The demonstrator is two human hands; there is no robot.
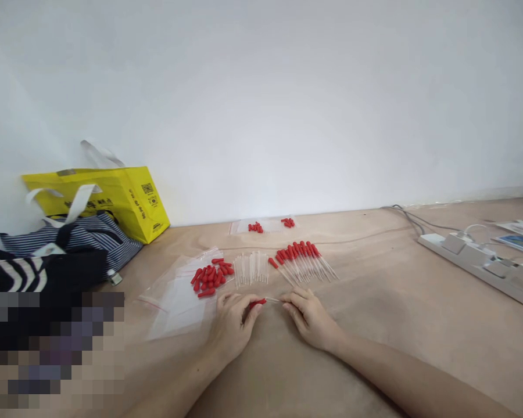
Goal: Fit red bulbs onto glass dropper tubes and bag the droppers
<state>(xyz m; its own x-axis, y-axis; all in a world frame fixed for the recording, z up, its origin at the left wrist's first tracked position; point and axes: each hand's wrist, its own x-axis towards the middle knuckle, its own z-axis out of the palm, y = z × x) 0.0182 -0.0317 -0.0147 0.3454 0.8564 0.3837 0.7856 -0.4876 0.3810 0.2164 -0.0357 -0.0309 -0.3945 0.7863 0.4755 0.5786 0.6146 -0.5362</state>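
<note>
My left hand (236, 322) pinches a red rubber dropper bulb (257, 303) between thumb and fingers. From the right, my right hand (307, 316) grips a thin clear glass tube (273, 300), its end at the bulb's mouth. Whether the tube sits inside the bulb I cannot tell. Beyond the hands lies a row of bare glass tubes (251, 269). To its right are several droppers with red bulbs fitted (305, 261). Loose red bulbs (210, 277) are heaped on clear plastic bags (174, 307) left of my left hand.
Near the wall lies another clear bag with red bulbs (255, 228). A yellow bag (135, 203), a striped bag (113, 238) and a black cloth item (39, 290) stand at the left. A white power strip (475, 270) with plugs and cables is at the right, beside papers (518, 238).
</note>
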